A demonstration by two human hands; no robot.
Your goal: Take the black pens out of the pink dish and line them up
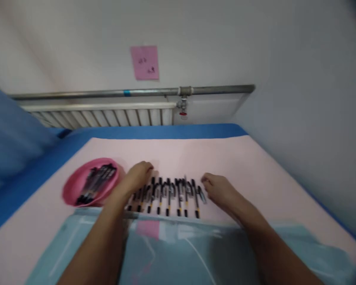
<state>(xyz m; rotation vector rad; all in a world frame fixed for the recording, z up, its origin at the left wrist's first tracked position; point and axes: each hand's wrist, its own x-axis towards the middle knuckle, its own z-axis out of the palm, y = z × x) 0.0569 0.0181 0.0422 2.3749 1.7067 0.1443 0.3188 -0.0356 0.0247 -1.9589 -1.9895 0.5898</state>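
Observation:
Several dark pens with black ends and yellow bands lie side by side in a row on the pink surface. Between and beside their upper parts are shorter dark pieces with clear or silvery parts, too blurred to name; one short piece lies at the right end. My left hand is over the row's upper left end, its fingers curled and partly hidden. Just beyond the right end is my right hand, fingers curled in, close to the short piece. Whether either hand holds anything is too blurred to tell.
A pink bowl holding several dark pens stands left of my left arm. A clear bluish plastic sheet covers the near edge. Behind the blue-edged table are a radiator, a pipe and a pink note on the wall.

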